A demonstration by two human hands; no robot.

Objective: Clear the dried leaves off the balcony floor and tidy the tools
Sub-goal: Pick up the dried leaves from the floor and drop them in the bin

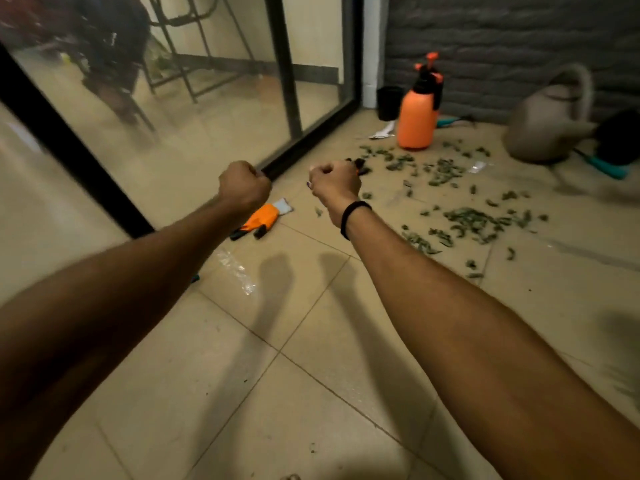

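Step in hand: by my reading the clearing has not begun; both arms are stretched forward above the floor (311,393), touching nothing on it.
Left hand (244,185): curled into a fist, apparently holding nothing.
Right hand (334,183): also curled shut; something dark and orange shows just past its knuckles, but whether it is gripped or lies on the floor behind I cannot tell.
Dried leaves (474,220): scattered loose over the tiles to the right, from near the orange pressure sprayer (417,123) toward the watering can (550,126).
Tools: an orange work glove (261,220) lies by the sliding-door frame (308,140); teal-handled tools (609,169) lie near the can.
Next move: probably gathering the leaves into a heap, which needs a sweeping tool or gloved hands.
Containers: a black pot (389,102) stands in the corner, contents hidden; sprayer and can closed to view.
Litter: a clear plastic wrapper (237,271) on the tiles.
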